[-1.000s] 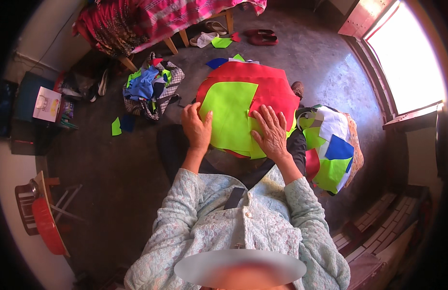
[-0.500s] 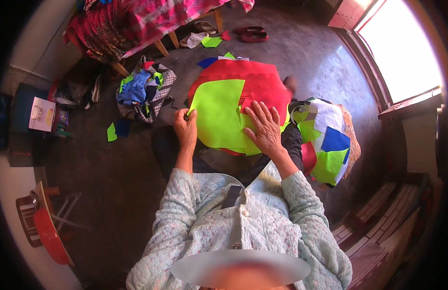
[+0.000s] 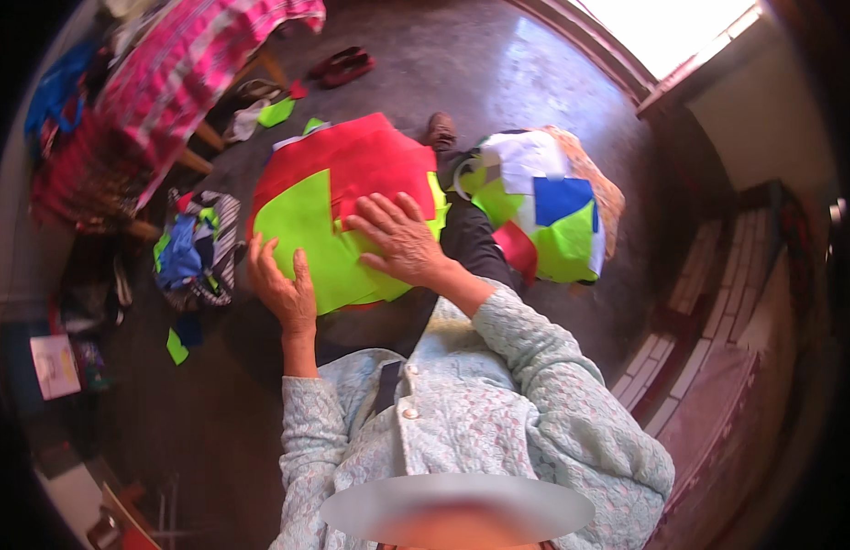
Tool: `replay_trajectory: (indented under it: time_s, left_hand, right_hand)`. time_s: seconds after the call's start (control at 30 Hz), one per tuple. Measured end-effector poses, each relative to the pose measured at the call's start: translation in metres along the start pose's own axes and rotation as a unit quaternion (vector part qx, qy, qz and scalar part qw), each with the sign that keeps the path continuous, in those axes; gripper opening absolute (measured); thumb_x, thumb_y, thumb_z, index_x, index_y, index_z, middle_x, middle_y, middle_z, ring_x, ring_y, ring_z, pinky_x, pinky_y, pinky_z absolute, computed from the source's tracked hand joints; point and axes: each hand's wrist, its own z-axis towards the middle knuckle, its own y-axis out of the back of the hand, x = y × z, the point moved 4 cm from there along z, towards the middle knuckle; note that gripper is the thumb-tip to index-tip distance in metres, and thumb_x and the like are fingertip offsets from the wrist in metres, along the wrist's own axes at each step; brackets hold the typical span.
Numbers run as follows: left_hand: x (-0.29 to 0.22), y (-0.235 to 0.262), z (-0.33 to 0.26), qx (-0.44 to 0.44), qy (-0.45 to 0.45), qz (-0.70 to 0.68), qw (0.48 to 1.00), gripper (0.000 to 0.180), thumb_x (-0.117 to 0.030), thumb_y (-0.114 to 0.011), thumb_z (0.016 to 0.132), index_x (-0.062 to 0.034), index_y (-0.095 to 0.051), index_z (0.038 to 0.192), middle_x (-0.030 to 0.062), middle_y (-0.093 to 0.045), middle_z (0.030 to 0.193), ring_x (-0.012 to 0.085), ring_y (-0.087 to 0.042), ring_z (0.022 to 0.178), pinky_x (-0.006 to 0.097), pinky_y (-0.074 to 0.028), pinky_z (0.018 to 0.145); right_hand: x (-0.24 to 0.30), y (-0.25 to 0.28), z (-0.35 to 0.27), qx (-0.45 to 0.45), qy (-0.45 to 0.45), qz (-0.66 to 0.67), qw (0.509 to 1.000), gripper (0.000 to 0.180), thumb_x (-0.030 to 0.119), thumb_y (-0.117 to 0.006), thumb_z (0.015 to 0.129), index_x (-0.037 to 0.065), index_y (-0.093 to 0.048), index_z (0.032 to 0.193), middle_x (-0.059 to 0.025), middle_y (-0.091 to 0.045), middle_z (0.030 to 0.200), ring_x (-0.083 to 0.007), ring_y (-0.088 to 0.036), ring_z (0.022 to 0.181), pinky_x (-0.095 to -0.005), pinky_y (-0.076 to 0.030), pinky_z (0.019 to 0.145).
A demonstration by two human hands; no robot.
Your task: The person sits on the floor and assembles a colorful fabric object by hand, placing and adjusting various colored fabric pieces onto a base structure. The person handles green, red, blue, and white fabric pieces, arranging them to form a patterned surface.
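A stack of red cloth pieces (image 3: 370,151) lies in front of me, across my lap or just past it; what bears it is hidden. On its near side spreads a bright lime-green cloth piece (image 3: 301,229). My right hand (image 3: 402,240) rests flat on the green and red cloth, fingers stretched out. At the left edge of the green cloth is my left hand (image 3: 283,286), thumb and fingers apart, with nothing visibly pinched between them.
To the right stands a bag (image 3: 572,151) heaped with white, blue, green and red pieces. A checked bag of scraps (image 3: 221,240) sits at left. Beyond are a bed with a pink cover (image 3: 182,82), dark red shoes (image 3: 341,67) and a slatted bench (image 3: 691,321).
The whole view has swung, shifting the scene leftward and tilting it. My left hand's fingers have come apart at the cloth's edge. The right hand stays flat on the stack.
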Motion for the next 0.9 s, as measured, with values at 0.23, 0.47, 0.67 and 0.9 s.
replay_trajectory:
  time_s: [0.23, 0.47, 0.67, 0.9]
  left_hand:
    - [-0.043, -0.063, -0.008, 0.224, -0.139, 0.072, 0.962, 0.06, -0.05, -0.041, 0.098, -0.0104, -0.041, 0.143, 0.0074, -0.038, 0.151, 0.0269, -0.032, 0.141, 0.053, -0.021, 0.113]
    - [-0.044, -0.067, -0.01, 0.223, -0.152, 0.127, 0.954, 0.063, -0.051, -0.041, 0.097, -0.0116, -0.037, 0.147, 0.005, -0.035, 0.153, 0.0244, -0.031, 0.142, 0.052, -0.021, 0.114]
    - [-0.048, -0.063, -0.009, 0.216, -0.149, 0.119, 0.958, 0.063, -0.049, -0.046, 0.096, -0.0122, -0.037, 0.147, 0.0039, -0.035, 0.153, 0.0244, -0.031, 0.142, 0.052, -0.023, 0.113]
    - [-0.048, -0.062, -0.01, 0.22, -0.145, 0.121, 0.957, 0.063, -0.049, -0.045, 0.096, -0.0131, -0.036, 0.147, 0.0042, -0.036, 0.153, 0.0249, -0.031, 0.142, 0.052, -0.023, 0.113]
  right_hand:
    - [-0.004, -0.003, -0.003, -0.028, -0.001, 0.015, 1.0, 0.063, 0.044, -0.062, 0.085, 0.017, -0.046, 0.14, -0.0097, -0.04, 0.148, -0.0265, -0.033, 0.14, -0.0502, -0.018, 0.115]
    - [-0.035, 0.05, -0.03, -0.077, -0.028, 0.235, 0.968, 0.054, 0.014, -0.072, 0.078, 0.011, -0.055, 0.129, -0.0121, -0.049, 0.139, -0.0314, -0.046, 0.13, -0.0426, -0.039, 0.106]
    - [-0.124, 0.104, -0.145, -0.232, -0.29, 0.108, 0.922, 0.025, 0.0, -0.068, 0.079, 0.009, -0.069, 0.102, -0.0107, -0.069, 0.104, -0.0268, -0.065, 0.099, -0.0356, -0.053, 0.083]
    - [-0.155, 0.125, -0.228, -0.23, -0.427, 0.018, 0.874, 0.017, 0.004, -0.065, 0.084, 0.009, -0.07, 0.101, -0.0101, -0.068, 0.103, -0.0257, -0.066, 0.097, -0.0337, -0.056, 0.075]
